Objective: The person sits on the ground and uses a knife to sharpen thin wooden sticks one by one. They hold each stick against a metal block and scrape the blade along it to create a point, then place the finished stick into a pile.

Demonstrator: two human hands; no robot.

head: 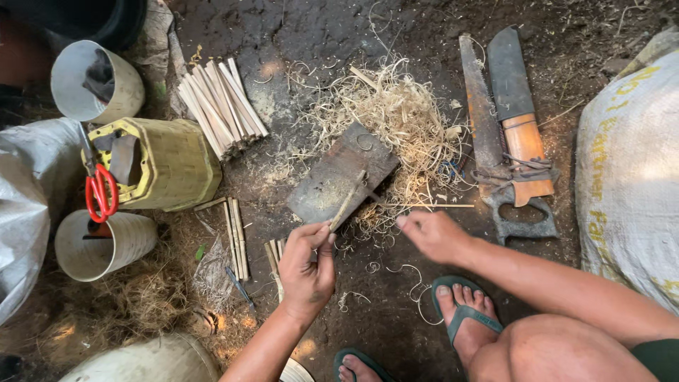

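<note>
My left hand [305, 267] pinches a bamboo strip [348, 201] angled up-right over the metal plate [332, 180]; right hand [433, 235] pinches a thin sliver [442, 206] lying sideways

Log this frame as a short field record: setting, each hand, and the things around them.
setting: dirt ground, person squatting in sandals
left hand: holds a thin bamboo stick against a flat blade
right hand: pinches a thin sliver
nearby: shavings, stick bundle, saw, big knife, red scissors
</note>
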